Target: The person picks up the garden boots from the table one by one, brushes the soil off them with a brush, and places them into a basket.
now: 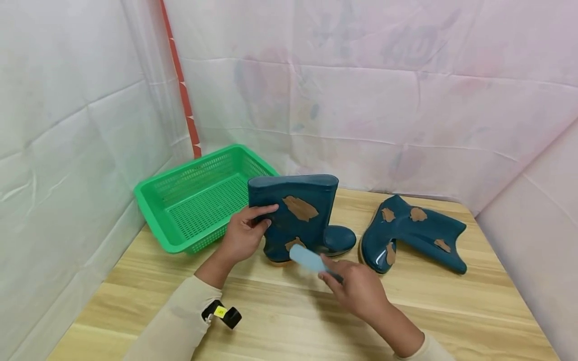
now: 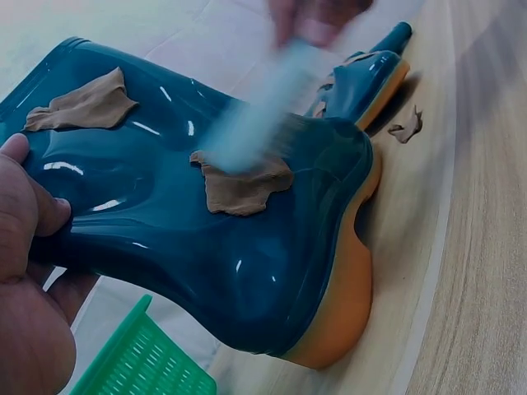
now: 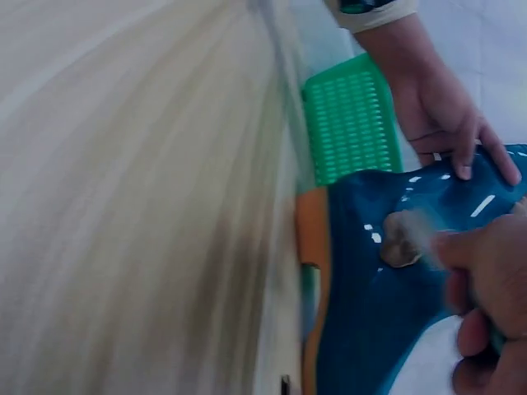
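Upright boot (image 1: 300, 228) on table (image 1: 271, 321), right of green basket (image 1: 151, 213): glossy, judged light, flexible, slippery; best held at shaft's left edge, where left hand (image 1: 246, 233) grips; right hand (image 1: 356, 286) grips light-blue tool (image 1: 308, 258).

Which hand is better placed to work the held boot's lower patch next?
Probably the right hand: it grips the tool at that patch, while the left hand holds the boot.

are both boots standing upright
No, in the head view the left hand holds one boot upright, while the other boot lies on its side on the table.
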A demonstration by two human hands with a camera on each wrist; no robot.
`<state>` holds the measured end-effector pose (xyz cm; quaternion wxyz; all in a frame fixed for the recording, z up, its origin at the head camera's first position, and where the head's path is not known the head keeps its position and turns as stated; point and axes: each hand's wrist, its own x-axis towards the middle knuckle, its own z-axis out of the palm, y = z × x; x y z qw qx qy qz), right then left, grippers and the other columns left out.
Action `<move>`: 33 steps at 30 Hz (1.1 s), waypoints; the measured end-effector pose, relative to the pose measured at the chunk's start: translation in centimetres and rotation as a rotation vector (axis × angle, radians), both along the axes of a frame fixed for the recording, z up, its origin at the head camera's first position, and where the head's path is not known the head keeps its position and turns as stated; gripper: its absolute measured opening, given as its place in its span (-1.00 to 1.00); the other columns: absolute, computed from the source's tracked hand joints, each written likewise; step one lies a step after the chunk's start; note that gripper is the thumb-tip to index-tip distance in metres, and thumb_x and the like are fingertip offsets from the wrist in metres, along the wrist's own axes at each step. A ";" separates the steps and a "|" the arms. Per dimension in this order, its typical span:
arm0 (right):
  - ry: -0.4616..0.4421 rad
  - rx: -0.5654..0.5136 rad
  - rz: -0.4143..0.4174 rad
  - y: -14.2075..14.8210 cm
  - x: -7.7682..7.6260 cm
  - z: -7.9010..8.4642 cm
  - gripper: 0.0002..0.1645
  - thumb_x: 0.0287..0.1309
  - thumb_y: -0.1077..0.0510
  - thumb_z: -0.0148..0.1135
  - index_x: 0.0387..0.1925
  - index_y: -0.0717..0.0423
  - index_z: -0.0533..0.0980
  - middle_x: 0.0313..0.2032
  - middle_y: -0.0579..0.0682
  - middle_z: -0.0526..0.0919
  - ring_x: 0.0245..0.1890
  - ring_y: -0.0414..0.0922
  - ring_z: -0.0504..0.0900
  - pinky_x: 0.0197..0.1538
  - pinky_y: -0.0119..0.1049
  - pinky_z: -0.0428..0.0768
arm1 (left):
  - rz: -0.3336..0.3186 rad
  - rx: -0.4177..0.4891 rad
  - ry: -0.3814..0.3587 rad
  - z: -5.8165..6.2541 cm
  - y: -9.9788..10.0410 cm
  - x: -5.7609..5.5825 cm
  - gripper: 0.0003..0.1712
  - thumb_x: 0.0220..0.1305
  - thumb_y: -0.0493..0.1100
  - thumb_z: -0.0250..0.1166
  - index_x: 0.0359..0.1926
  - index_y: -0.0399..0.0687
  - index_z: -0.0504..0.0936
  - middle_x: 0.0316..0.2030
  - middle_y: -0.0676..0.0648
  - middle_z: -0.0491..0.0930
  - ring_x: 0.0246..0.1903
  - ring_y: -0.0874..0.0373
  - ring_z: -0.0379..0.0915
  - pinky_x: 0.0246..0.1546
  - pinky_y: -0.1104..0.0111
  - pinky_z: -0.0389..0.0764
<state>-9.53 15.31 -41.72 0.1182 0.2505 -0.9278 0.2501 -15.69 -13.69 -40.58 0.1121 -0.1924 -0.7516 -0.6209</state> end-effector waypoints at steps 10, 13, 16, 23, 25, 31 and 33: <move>-0.119 0.092 -0.022 0.3 0.1 -0.6 -0.54 0.23 0.01 0.48 0.14 0.01 0.71 -0.49 -0.22 0.67 -0.71 -0.42 0.23 -0.66 -0.42 0.20 | -0.015 0.008 0.006 -0.3 0.2 -0.2 -0.58 0.41 -0.48 0.21 0.19 -0.15 0.71 -0.25 -0.15 0.46 -0.74 0.16 0.03 -0.57 0.34 0.29; 0.019 -0.042 -0.017 0.4 0.1 -0.3 -0.49 0.18 0.08 0.52 0.17 0.07 0.68 -0.39 -0.09 0.76 -0.67 -0.45 0.31 -0.64 -0.44 0.27 | -0.019 0.007 0.012 -0.2 0.3 -0.2 -0.58 0.42 -0.48 0.20 0.20 -0.14 0.71 -0.19 -0.17 0.49 -0.74 0.16 0.03 -0.57 0.34 0.29; 0.121 -0.140 -0.039 0.3 -0.1 -0.1 -0.44 0.15 0.12 0.54 0.19 0.10 0.66 -0.39 -0.04 0.77 -0.67 -0.43 0.33 -0.63 -0.44 0.29 | -0.008 0.011 0.011 -0.3 0.3 -0.2 -0.59 0.42 -0.47 0.20 0.19 -0.15 0.71 -0.22 -0.20 0.48 -0.73 0.16 0.04 -0.57 0.34 0.29; -0.088 0.022 -0.035 -0.1 0.2 -0.2 -0.50 0.22 0.00 0.49 0.18 0.00 0.69 -0.41 -0.17 0.72 -0.68 -0.42 0.25 -0.64 -0.41 0.23 | -0.010 0.011 0.002 -0.2 0.4 0.0 -0.58 0.40 -0.49 0.21 0.18 -0.16 0.72 -0.13 -0.17 0.53 -0.74 0.17 0.04 -0.58 0.34 0.29; -0.005 -0.030 -0.037 -0.1 0.2 -0.1 -0.49 0.19 0.03 0.51 0.17 0.03 0.69 -0.42 -0.14 0.72 -0.68 -0.43 0.26 -0.64 -0.43 0.23 | -0.013 0.008 0.009 -0.1 0.4 -0.1 -0.59 0.41 -0.48 0.21 0.18 -0.16 0.72 -0.12 -0.19 0.53 -0.73 0.16 0.05 -0.58 0.34 0.29; 0.104 -0.058 -0.052 -0.2 -0.3 -0.1 -0.44 0.19 0.06 0.52 0.22 0.07 0.65 -0.49 -0.13 0.67 -0.70 -0.43 0.22 -0.66 -0.44 0.20 | 0.022 -0.002 0.024 -0.2 0.4 -0.1 -0.60 0.40 -0.48 0.22 0.16 -0.15 0.73 -0.20 -0.16 0.52 -0.65 0.13 0.08 -0.52 0.33 0.30; 0.000 0.007 -0.046 -0.3 -0.3 -0.3 -0.46 0.22 0.02 0.49 0.21 0.03 0.66 -0.45 -0.15 0.70 -0.70 -0.43 0.23 -0.65 -0.43 0.22 | 0.020 0.002 0.019 -0.2 0.4 -0.1 -0.59 0.39 -0.49 0.22 0.16 -0.15 0.73 -0.19 -0.16 0.53 -0.67 0.14 0.07 -0.53 0.34 0.30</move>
